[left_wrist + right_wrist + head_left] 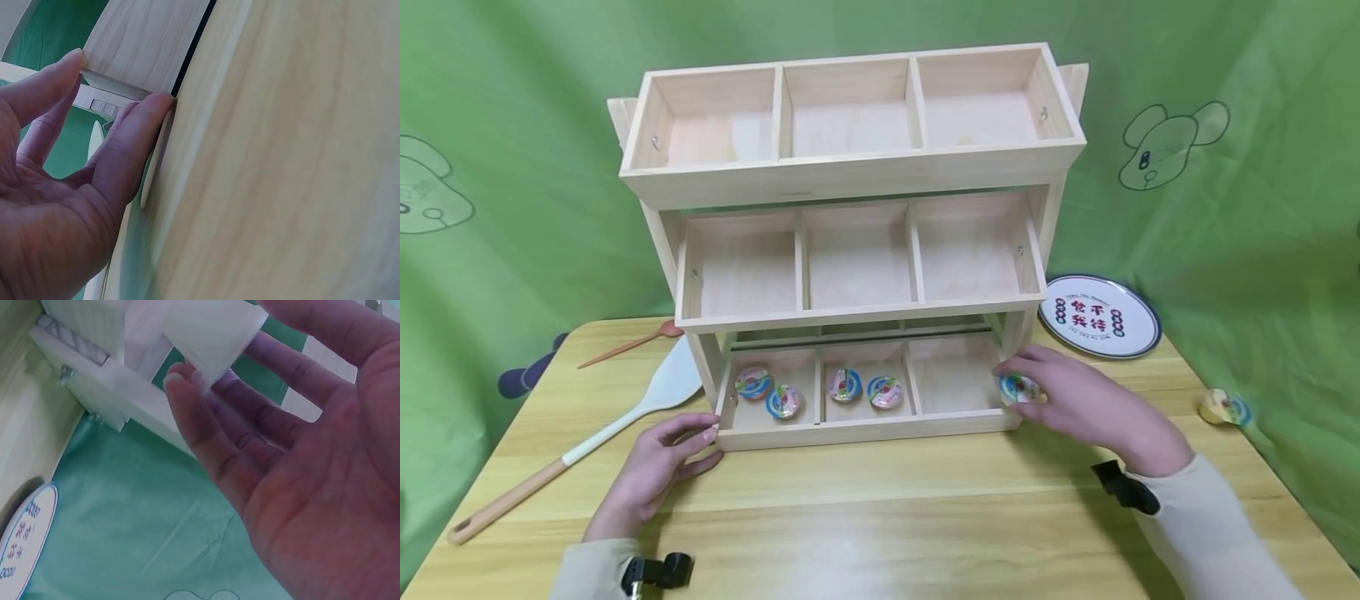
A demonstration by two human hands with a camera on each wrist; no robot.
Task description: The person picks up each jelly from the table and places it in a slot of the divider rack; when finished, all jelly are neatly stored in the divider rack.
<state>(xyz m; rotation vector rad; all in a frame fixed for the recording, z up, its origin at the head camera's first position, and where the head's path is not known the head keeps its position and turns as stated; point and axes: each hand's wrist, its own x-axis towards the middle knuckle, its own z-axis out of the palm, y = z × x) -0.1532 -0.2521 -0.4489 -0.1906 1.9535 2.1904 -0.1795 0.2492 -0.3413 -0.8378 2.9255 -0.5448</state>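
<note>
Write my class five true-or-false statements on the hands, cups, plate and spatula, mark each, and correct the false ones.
1. The right hand holds a small cup near the bottom tier's right end. True.
2. The bottom tier's middle compartment contains three cups. False: two cups lie there.
3. The left hand touches the bottom tier's left end. True.
4. In the head view, the plate is left of the shelf. False: it is to the right.
5. The white-headed spatula lies on the table. True.
</note>
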